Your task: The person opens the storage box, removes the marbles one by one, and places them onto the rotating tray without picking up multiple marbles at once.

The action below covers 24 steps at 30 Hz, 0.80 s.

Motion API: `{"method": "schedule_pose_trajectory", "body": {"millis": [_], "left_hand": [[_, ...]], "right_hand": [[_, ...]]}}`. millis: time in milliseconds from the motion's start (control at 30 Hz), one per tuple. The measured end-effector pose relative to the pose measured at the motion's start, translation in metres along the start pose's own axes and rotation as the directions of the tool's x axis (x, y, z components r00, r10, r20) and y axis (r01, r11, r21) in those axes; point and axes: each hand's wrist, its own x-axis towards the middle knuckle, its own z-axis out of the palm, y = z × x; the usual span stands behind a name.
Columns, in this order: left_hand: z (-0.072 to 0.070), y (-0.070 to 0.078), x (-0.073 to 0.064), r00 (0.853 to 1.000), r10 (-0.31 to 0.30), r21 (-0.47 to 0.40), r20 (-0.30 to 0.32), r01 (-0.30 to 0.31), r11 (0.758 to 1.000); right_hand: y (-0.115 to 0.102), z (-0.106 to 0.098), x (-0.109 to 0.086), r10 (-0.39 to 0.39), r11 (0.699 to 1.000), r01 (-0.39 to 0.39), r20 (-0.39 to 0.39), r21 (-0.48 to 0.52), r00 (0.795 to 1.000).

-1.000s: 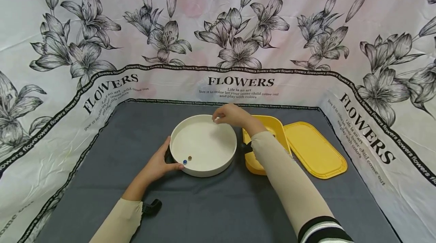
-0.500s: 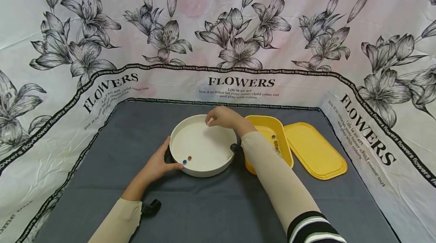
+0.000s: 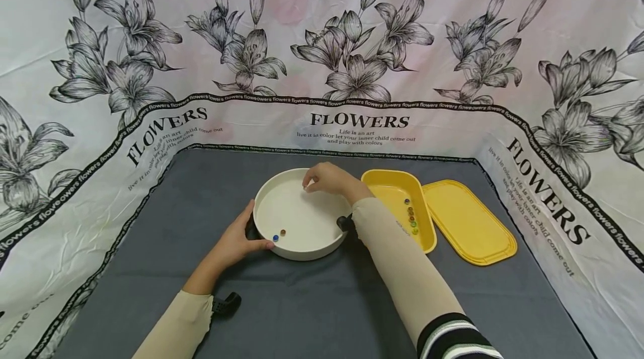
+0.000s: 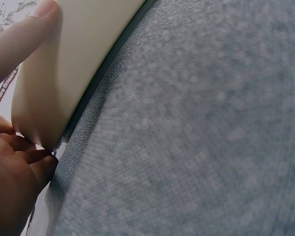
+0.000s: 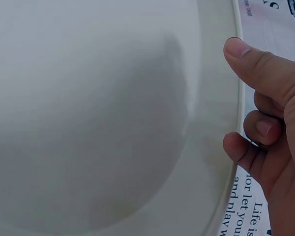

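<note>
Right of the white dish point(image 3: 292, 211) lie a yellow box point(image 3: 386, 188) and lid point(image 3: 471, 222); grey cloth point(image 3: 302, 303) stretches in front. The left hand point(image 3: 238, 240) grips the dish; the right hand point(image 3: 330, 179) curls above it (whether holding anything, unclear).

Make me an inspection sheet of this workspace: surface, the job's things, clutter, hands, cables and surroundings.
Surface: gray cloth with slight creases.
Job's things: white bowl with a blue ball and a brown ball near its front rim; yellow box holding several small balls, partly hidden by the right sleeve.
Clutter: yellow lid lying flat beside the box.
Hands: left hand grips the bowl's side; right hand is over the bowl's far side, whether holding anything is unclear.
Cables: nothing seen.
Surroundings: flower-printed cloth behind and at both sides.
</note>
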Motion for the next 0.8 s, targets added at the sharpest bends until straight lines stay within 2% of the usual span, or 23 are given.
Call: {"method": "schedule_pose_trajectory", "body": {"millis": [200, 367, 567, 800], "left_hand": [[0.001, -0.001, 0.0, 1.0, 0.0, 0.005, 0.0, 0.0, 1.0], [0.001, -0.001, 0.0, 1.0, 0.011, -0.024, 0.002, -0.011, 1.0], [0.0, 0.0, -0.001, 1.0, 0.015, -0.028, 0.001, -0.015, 0.999], [0.002, -0.001, -0.001, 0.999, 0.036, -0.031, -0.007, -0.036, 0.999]], "right_hand": [[0.002, 0.004, -0.001, -0.004, 1.0, 0.004, -0.003, 0.007, 1.0], [0.0, 0.002, -0.003, -0.01, 1.0, 0.01, -0.004, 0.018, 1.0], [0.0, -0.007, -0.01, -0.052, 0.999, 0.052, -0.035, -0.002, 0.998], [0.0, -0.023, -0.029, -0.028, 1.0, 0.027, -0.069, -0.013, 0.997]]}}
